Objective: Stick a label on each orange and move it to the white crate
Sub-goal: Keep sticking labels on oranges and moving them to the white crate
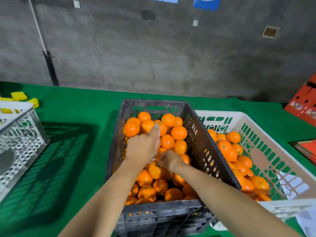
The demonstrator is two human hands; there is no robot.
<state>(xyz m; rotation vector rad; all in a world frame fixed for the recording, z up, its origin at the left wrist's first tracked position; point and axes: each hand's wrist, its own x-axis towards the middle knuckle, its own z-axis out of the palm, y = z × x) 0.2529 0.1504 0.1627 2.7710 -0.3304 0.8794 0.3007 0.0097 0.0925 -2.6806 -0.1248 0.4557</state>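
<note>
Left edge: spare crate [16, 106], pale, with yellow blocks [18, 95] in and behind it, no fruit visible, so not the drop point. Centre: black crate [201, 144] packed with oranges [179, 133], easily several dozen, so the bulk of the job is left. Left hand [142, 148] sits over the pile, fingers curled round a label sheet [157, 129] whose white tip pokes out past the knuckles. Right hand [169, 160] is just beside it, fingertips bunched down on one orange [153, 171] in the black crate where a small dark sticker [157, 164] shows. Probably pressing it on, but the back of the hand hides the tips, so pinch vs press: can't tell. That orange isn't moved yet. Right: white crate [222, 114], touching the black one, holds a partial load [225, 147], one layer or so against the near wall, bare floor at the far side. Call it under half done. White paper [290, 183] lies in its near corner. Writing: sticker print too small; blue signs [206, 3] on the wall cropped; red cartons [302, 106] far right carry round printed marks, nothing legible.
</note>
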